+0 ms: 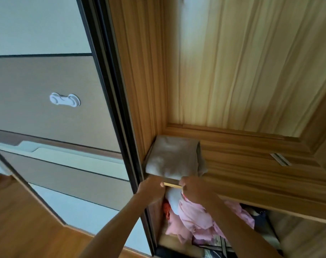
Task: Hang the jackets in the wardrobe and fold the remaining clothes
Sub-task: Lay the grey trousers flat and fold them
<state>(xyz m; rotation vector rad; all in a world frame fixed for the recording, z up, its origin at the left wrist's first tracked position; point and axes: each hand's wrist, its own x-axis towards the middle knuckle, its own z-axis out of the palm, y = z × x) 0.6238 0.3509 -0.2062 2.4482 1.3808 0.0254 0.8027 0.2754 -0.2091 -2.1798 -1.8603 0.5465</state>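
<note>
Both my hands reach up into the open wooden wardrobe (233,71). My left hand (151,187) and my right hand (195,189) each grip a thin light wooden bar (172,185), probably a hanger, just under the shelf edge. A pink jacket (195,220) hangs below my right hand, with a white garment (174,200) and something red (166,209) beside it. A folded grey cloth (171,157) lies on the shelf directly above my hands.
The sliding door (46,108) with a dark frame and a white child lock (64,100) stands to the left. Wooden floor (28,220) shows at the lower left. Dark and patterned items lie at the wardrobe bottom (214,246).
</note>
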